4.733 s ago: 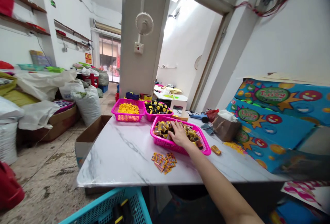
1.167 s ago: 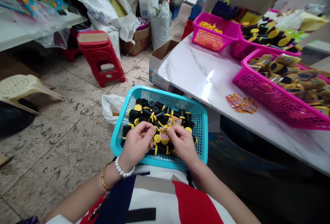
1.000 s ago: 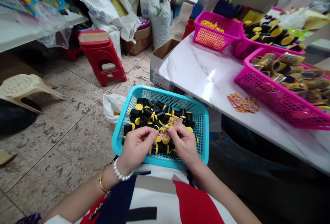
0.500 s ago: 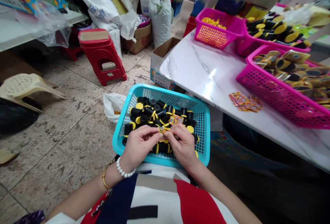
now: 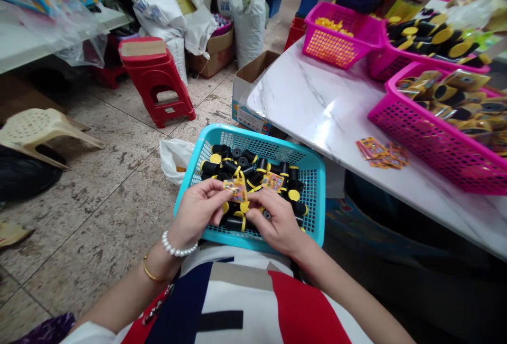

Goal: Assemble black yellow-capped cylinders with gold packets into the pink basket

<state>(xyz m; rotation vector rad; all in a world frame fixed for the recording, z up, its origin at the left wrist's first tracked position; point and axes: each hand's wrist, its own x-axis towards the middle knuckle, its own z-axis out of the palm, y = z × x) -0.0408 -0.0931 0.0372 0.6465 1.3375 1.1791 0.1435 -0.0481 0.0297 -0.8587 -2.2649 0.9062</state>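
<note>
My left hand [image 5: 202, 207] pinches a small printed yellow and orange card [image 5: 236, 189] between thumb and fingers, above a turquoise basket [image 5: 320, 196]. Close to the card's lower right corner is my right hand [image 5: 277, 220]; its thumb and index finger are slightly apart, with nothing visible between them. Black cylinders with yellow rims or caps [image 5: 235, 222] lie jumbled in the basket below both hands. A second printed card [image 5: 272, 181] rests on the cylinders just beyond my right hand.
On the marble-look table [image 5: 293, 90] to the right lie several printed cards [image 5: 382, 152]. Pink baskets there hold yellow pieces [image 5: 332, 26], black-and-yellow cylinders [image 5: 431, 37] and bagged items [image 5: 455, 95]. A red stool [image 5: 156, 80] and a cardboard box [image 5: 249, 114] stand on the floor.
My hands have moved apart. The card, earlier held between both hands' fingertips, now faces up in my left hand, further left. My right fingers have loosened.
</note>
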